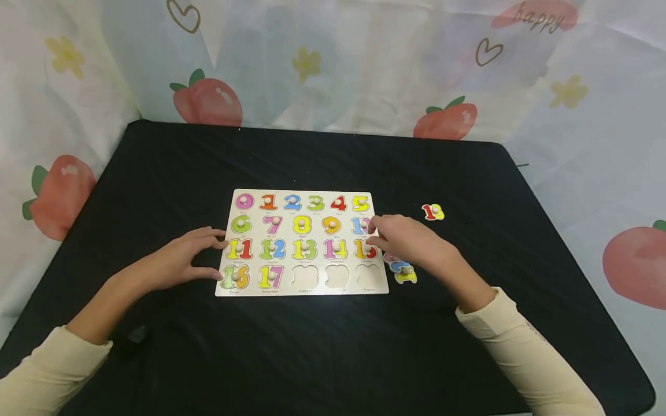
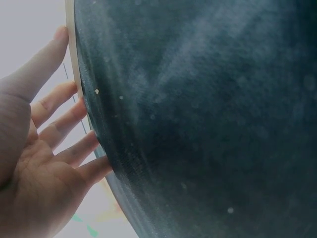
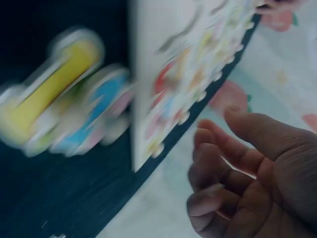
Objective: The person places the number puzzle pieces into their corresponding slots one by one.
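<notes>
A pale number puzzle board [image 1: 302, 209] lies on the black table, with knobbed number pieces in most of its slots and three bare recesses at its lower right. At its left edge is my left hand [image 1: 179, 261]; the left wrist view shows thumb and fingertips [image 2: 60, 33] against the rim, fingers spread and fairly straight. My right hand [image 1: 408, 238] hovers over the right edge by the 10 and 15 pieces, fingers loosely bent, nothing between them in the right wrist view. Beside that edge, partly behind this hand, overlap several loose pieces, including a yellow one [image 1: 406, 277].
A loose red-and-yellow number piece [image 1: 433, 212] lies to the right of the board. Black cloth [image 1: 312, 358] covers the table. Behind it hangs a pale curtain [image 1: 364, 69] with fruit prints.
</notes>
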The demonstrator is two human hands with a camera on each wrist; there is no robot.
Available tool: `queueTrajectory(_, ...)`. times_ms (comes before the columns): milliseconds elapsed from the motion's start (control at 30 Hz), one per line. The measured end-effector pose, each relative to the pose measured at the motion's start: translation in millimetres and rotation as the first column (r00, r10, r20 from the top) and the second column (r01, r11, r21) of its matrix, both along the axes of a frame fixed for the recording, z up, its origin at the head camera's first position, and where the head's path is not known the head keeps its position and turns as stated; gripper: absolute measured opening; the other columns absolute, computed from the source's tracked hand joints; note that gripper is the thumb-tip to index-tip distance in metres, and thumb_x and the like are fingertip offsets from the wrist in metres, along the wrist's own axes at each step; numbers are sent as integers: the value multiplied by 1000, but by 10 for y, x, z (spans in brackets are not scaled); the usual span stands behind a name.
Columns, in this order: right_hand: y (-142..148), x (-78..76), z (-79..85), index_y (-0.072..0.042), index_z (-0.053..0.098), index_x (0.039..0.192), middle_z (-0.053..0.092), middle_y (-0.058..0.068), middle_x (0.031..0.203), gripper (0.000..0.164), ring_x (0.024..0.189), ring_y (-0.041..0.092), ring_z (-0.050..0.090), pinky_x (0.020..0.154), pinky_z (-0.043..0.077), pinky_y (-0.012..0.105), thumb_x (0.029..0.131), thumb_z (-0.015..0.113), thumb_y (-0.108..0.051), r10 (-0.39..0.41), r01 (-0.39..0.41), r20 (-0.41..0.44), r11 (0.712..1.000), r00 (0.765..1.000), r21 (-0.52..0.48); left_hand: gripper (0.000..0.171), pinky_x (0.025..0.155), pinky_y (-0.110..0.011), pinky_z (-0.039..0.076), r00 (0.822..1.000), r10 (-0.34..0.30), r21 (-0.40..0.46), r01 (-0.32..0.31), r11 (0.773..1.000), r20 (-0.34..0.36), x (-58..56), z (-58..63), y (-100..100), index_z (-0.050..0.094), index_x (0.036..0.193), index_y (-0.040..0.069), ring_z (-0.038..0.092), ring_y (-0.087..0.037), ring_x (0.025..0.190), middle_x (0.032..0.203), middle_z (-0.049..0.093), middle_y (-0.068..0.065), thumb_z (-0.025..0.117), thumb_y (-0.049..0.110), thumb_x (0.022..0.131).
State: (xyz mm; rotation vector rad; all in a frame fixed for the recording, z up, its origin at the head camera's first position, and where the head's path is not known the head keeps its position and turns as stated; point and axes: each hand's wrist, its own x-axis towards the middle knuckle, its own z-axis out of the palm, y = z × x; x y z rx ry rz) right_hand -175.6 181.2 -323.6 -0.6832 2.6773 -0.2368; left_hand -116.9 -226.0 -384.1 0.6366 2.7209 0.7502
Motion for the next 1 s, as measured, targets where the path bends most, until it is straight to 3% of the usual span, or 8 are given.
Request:
queueTrajectory(267, 356, 15, -77, -5, 63, 103, 55, 1, 81, 27, 72, 15, 53, 63, 46, 27, 83, 74, -19, 46, -55, 96, 995, 994, 85, 65, 100, -59, 30, 1000, -1, -4, 1, 1000, 5, 3, 13, 0, 56, 124, -1, 27, -43, 132, 140, 41, -20, 83, 28, 71)
queueTrajectory(500, 402, 11, -175, -5, 61, 93, 53, 0, 77, 13, 69, 14, 52, 60, 45, 26, 85, 70, -10, 67, -72, 76, 996, 995, 54, 65, 99, -58, 32, 1000, -7, 3, 7, 1000, 5, -3, 11, 8, 57, 123, -2, 29, -42, 131, 140, 41, -20, 83, 27, 72)
queueTrajectory(800, 483, -80, -205, -2, 60, 94, 59, 3, 80, 13, 67, 15, 54, 62, 48, 28, 86, 68, -8, 13, -12, -11, 998, 1000, 65, 66, 99, -60, 32, 1000, -8, 11, 8, 1000, 2, 9, 14, 14, 57, 123, -2, 28, -44, 131, 139, 42, -22, 82, 30, 72)
queueTrajectory(1000, 568, -130, -230, -1, 59, 97, 56, 2, 74, 17, 63, 15, 51, 59, 45, 29, 87, 68, -12, -33, 32, 44, 999, 998, 30, 65, 99, -59, 32, 1000, -9, 1, 9, 1000, 3, -6, 23, 22, 57, 123, -2, 28, -43, 131, 139, 42, -21, 83, 27, 71)
